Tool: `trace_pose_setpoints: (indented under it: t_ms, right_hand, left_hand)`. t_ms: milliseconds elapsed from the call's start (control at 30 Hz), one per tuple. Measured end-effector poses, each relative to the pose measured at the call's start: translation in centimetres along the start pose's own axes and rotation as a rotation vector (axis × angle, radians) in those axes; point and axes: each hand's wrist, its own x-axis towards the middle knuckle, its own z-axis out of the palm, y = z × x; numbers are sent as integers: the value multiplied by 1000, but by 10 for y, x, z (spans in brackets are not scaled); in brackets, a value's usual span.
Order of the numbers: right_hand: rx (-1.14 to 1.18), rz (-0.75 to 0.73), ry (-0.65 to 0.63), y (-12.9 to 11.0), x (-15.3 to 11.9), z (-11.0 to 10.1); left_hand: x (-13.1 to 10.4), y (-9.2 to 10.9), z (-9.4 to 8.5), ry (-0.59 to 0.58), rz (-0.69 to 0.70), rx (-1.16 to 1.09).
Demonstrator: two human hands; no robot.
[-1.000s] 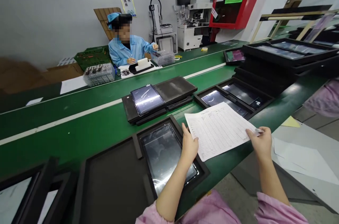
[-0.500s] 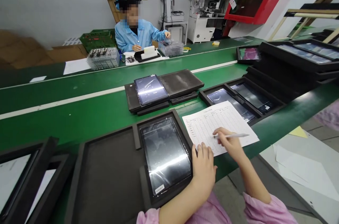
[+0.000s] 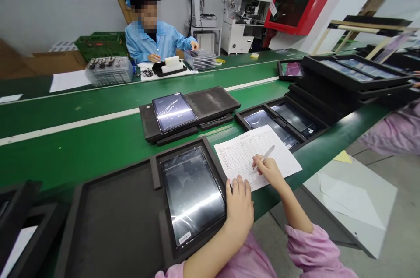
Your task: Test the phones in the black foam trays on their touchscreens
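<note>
Green bench [image 3: 82, 146]: carries tray, form.
Black tray [image 3: 114, 221]: holds screen panel [image 3: 197, 190].
Printed form [image 3: 234, 155]: flat, beside tray.
Left hand [image 3: 240, 203]: fingers slightly apart, over form's near edge.
Right hand [image 3: 269, 170]: clamped on pen.
Pen [image 3: 269, 152]: tilted above form.

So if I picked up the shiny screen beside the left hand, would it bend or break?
The screen looks flat and straight-edged, so it's probably stiff, not floppy. Its glassy look hints it could crack if dropped. That glossy face might feel slippery too.
</note>
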Motion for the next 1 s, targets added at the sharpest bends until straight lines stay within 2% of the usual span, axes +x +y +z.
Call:
trace_pose_setpoints:
  t_ms: [233,433,533,633,700,800,1000]
  right_hand:
    - [-32,-40,-9,8,-2,11]
    - [-27,10,82,13,9,-22]
    - [-11,40,52,5,15,-35]
    - [213,-6,82,-3,18,-43]
    - [456,-69,3,-5,21,-44]
    - [619,-95,-163,-1,29,-33]
    - [572,18,-68,16,52,16]
  left_hand:
    - [-1,2,-2,-20,11,-23]
    - [0,7,3,10,5,-3]
    - [-1,11,7,24,-11,54]
    - [-2,14,14,72,-12,99]
    - [-1,17,19,98,0,107]
    - [2,24,25,82,-9,144]
    - [8,37,31,92,-73,219]
